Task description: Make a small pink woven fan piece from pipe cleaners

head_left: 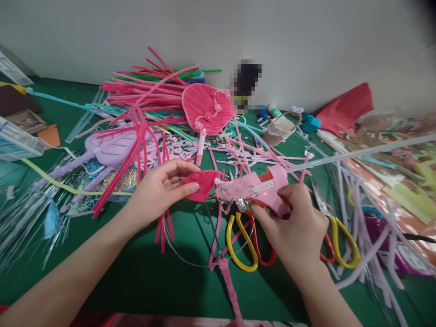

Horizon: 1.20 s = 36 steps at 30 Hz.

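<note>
My left hand (172, 186) pinches a deep pink ribbed petal (203, 184) between thumb and fingers. In my right hand (293, 227) is a pink hot glue gun (269, 186), its small orange light lit and a long clear glue stick (357, 154) running out of its back. The gun's nozzle points left and meets the petal's right edge; whether it touches I cannot tell. Beneath the gun lie scissors with yellow and red handles (242, 245). A pink wrapped stem (231, 290) rests on the green table below them.
Behind my hands is a pink fan-shaped piece (207, 109) with beads, beside a bundle of pink pipe cleaners (143, 91). Lilac fan-shaped pieces (112, 145) lie left. A second pair of scissors (344, 243), a small basket (281, 127) and red sheet (347, 111) are right.
</note>
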{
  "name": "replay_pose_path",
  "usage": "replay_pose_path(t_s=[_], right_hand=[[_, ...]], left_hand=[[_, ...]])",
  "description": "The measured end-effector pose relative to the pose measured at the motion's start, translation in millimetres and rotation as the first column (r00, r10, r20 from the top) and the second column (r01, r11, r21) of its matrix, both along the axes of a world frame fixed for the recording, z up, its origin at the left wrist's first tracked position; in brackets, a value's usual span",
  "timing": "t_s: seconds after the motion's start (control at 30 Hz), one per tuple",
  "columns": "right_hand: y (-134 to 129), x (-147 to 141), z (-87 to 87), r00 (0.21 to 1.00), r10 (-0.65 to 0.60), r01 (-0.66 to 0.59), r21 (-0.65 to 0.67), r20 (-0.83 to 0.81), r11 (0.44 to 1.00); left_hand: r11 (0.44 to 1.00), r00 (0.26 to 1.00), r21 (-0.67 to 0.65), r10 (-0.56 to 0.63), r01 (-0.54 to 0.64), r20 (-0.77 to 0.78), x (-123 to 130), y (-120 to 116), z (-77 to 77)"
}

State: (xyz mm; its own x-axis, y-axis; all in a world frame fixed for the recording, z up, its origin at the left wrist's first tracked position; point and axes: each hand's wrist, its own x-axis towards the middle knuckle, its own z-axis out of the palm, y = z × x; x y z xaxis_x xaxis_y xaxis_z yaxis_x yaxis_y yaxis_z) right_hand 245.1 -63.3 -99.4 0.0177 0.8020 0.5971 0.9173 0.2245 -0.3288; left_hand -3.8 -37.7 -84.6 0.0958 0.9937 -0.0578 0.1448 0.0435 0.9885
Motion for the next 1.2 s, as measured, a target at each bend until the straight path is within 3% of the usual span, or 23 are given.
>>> replay_pose_path(t_s=[0.87,1.0,1.1,1.2], right_hand=[[0,4,-0.3,0.997,0.070,-0.072,0.044,0.030,0.996],[3,0,5.9,0.990,-0.016,0.007,-0.067,-0.141,0.998],[13,8,14.1,0.946,-0.143,0.072,-0.242,-0.291,0.968],[30,28,21.4,0.942,-0.247,0.132,-0.425,-0.227,0.895]], left_hand=[[1.000,1.000,0.000,-0.009,0.009,0.013,-1,1,-1.5],[1.000,1.000,-0.007,-0.012,0.012,0.023,-1,1,0.1],[1.000,0.999,-0.014,-0.022,0.023,0.032,-1,1,0.8],[0.998,0.998,-0.035,-0.051,0.052,0.043,-2,1,-0.3]])
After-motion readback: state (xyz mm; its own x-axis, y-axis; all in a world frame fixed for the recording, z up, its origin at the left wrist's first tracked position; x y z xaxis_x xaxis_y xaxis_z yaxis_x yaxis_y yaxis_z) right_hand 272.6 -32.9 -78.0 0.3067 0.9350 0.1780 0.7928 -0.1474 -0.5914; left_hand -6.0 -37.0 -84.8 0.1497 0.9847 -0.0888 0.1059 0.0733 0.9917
